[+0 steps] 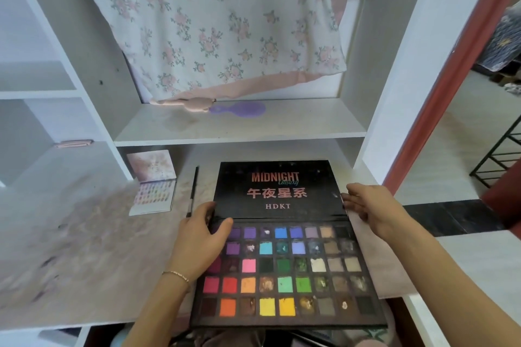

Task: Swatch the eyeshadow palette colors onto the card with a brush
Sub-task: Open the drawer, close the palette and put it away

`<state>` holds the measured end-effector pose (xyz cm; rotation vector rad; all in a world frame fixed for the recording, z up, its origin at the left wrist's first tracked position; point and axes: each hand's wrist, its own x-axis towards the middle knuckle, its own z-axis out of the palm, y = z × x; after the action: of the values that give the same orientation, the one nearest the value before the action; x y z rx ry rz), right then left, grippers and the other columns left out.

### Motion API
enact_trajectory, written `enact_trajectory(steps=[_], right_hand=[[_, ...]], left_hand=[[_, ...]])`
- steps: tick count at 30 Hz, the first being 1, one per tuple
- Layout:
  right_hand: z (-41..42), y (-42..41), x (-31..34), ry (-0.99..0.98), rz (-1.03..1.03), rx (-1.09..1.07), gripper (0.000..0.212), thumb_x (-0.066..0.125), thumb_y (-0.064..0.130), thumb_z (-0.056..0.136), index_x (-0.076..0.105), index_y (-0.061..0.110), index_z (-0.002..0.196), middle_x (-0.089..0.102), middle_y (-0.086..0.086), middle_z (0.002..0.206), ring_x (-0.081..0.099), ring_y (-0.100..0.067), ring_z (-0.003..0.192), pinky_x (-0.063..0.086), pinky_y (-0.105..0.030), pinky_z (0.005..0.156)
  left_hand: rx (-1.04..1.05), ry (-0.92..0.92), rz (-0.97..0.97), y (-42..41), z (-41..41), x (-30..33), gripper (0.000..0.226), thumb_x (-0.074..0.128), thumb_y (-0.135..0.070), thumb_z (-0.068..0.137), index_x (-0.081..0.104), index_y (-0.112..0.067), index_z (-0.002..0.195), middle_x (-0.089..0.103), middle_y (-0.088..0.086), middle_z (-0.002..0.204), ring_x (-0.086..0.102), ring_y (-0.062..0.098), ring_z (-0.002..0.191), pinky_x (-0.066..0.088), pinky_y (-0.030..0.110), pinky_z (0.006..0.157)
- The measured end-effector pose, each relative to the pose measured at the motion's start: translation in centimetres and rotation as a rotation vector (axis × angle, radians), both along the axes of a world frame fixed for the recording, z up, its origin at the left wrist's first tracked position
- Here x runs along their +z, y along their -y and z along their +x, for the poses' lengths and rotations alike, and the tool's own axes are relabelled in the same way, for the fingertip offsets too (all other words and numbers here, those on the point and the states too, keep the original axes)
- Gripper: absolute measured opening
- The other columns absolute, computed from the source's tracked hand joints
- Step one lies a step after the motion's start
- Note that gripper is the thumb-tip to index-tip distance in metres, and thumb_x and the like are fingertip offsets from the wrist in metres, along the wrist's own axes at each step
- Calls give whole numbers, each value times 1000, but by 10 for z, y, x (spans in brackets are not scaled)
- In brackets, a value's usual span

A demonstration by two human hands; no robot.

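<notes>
A large black eyeshadow palette [284, 270] lies open at the desk's front edge, showing rows of coloured pans. Its lid [277, 189], printed "MIDNIGHT", lies folded back and flat. My left hand [200, 236] holds the lid's lower left corner, thumb lying across the hinge and top-left pans. My right hand [369, 207] touches the lid's right edge with fingers nearly straight. A thin black brush [194, 191] lies on the desk just left of the lid, held by neither hand. A small open card-like booklet [153, 183] with pastel swatches stands further left.
A white shelf [239, 127] above the desk holds a purple hairbrush [239, 108] and the hem of a hanging floral cloth [225, 22]. White cubby shelves [36, 93] rise at the left. A pale mat [375, 262] lies under the palette's right side.
</notes>
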<state>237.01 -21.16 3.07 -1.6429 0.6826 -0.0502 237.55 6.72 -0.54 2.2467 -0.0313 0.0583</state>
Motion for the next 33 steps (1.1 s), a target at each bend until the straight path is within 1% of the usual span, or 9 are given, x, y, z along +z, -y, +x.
enact_trajectory(steps=[2,5,9,14,19,22,25,30,33], right_hand=[[-1,0,-2,-1,-54,20,17,53,15,90,61,1,95,61,-10,90,52,-16,72,33,-23,54],[-9,-1,-3,22,-105,90,6,53,12,91,58,11,94,61,-1,85,53,-10,73,39,-18,50],[-19,7,-8,71,-234,160,9,50,13,93,57,10,97,60,-2,87,54,-13,78,39,-21,59],[-39,10,-16,237,-268,193,7,53,10,91,58,14,88,63,-7,89,59,-21,82,44,-24,66],[-52,7,-15,404,-357,246,14,55,9,88,58,22,84,66,3,81,63,-11,79,49,-25,73],[-55,1,-14,499,-407,254,20,59,8,85,60,28,80,67,15,74,62,0,75,48,-10,67],[-53,1,-14,560,-404,224,23,62,3,82,62,24,74,67,19,72,61,3,71,45,-4,65],[-55,12,-9,489,-357,298,27,61,7,83,66,30,70,67,12,72,61,0,72,46,-6,65],[-66,22,-12,408,-274,378,17,56,18,86,70,27,81,70,4,83,64,-9,86,48,-21,79]], left_hand=[[16,50,-8,-1,1,0,46,60,-24,85,48,-13,127,56,5,125,50,15,112,36,21,88],[26,115,-21,-3,-1,-1,40,60,-21,84,52,-13,123,58,4,122,48,5,99,35,17,82],[14,127,-29,-8,2,-2,47,60,-22,85,46,-15,129,54,5,125,49,7,97,39,23,83],[-13,92,-180,-15,-5,4,49,50,-37,89,39,-27,135,51,-9,125,49,-2,95,44,23,81],[-56,47,-286,-23,-12,12,58,31,-59,78,34,-40,133,43,-19,122,45,-14,96,38,3,71],[-108,81,-428,-26,-12,17,46,21,-68,81,38,-52,121,50,-20,122,49,-3,109,40,21,88],[-134,55,-662,-29,-11,16,67,10,-68,79,45,-37,126,57,-9,126,52,10,117,39,32,98],[-215,-16,-797,-44,-15,19,80,3,-65,83,56,-20,123,61,-2,123,52,11,119,31,32,103],[-234,-17,-768,-51,-23,24,78,1,-52,92,73,-20,97,69,5,107,61,10,106,42,31,95]])
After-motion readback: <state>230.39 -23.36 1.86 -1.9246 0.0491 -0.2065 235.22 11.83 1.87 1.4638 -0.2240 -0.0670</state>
